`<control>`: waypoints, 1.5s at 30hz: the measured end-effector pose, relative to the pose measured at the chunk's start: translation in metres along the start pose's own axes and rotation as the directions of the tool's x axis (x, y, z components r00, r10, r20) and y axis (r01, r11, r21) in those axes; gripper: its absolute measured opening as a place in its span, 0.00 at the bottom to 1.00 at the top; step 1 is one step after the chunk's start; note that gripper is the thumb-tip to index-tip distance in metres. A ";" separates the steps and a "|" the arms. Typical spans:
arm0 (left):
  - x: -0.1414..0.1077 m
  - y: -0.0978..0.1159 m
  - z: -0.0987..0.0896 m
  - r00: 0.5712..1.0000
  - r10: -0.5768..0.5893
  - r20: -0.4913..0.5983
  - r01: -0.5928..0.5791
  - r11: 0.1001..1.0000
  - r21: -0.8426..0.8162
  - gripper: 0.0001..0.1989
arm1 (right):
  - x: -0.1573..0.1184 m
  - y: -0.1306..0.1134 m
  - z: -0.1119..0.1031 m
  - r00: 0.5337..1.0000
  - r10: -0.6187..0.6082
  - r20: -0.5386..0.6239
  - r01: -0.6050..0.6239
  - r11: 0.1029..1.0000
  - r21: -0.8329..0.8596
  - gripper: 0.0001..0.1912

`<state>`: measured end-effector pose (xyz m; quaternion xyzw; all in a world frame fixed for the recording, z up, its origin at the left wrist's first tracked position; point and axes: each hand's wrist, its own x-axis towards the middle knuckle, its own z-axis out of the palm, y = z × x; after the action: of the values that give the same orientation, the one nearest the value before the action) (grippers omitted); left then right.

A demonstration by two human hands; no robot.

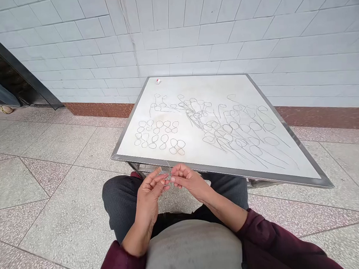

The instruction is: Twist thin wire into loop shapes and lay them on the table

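Over my lap, just in front of the table's near edge, my two hands meet at a thin wire (168, 176). My left hand (149, 194) pinches it between thumb and fingertips. From the other side, the thumb and fingers of my right hand (191, 183) close on the same wire. A thin end sticks up above the fingers; the exact shape of the held part is too fine to make out. Beyond my hands, several figure-eight wire loops (164, 142) lie in rows on the left of the white table (195, 85).
Many wires with a round loop and long tail (240, 143) lie tangled across the table's middle and right. A small red-and-white object (158, 81) sits at the far left corner. Behind the table stands a tiled wall (182, 36). A grey metal rim (222, 170) borders the tabletop.
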<state>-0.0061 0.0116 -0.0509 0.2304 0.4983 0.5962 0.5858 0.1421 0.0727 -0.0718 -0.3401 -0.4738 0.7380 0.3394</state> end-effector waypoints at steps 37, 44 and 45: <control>0.003 -0.002 -0.003 1.000 -0.007 -0.023 0.008 1.000 0.025 0.23 | 0.006 0.008 0.000 0.999 -0.026 0.047 0.029 0.997 -0.077 0.19; 0.004 -0.001 0.000 0.997 -0.069 -0.038 0.069 0.998 -0.003 0.24 | 0.007 0.011 -0.001 0.995 -0.039 0.088 0.047 0.995 -0.092 0.20; 0.004 -0.001 0.000 0.997 -0.070 -0.039 0.070 0.998 -0.002 0.24 | 0.007 0.011 -0.001 0.995 -0.039 0.092 0.048 0.994 -0.095 0.20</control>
<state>-0.0068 0.0153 -0.0529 0.2009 0.5171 0.5798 0.5968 0.1370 0.0754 -0.0837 -0.3122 -0.5313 0.7211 0.3166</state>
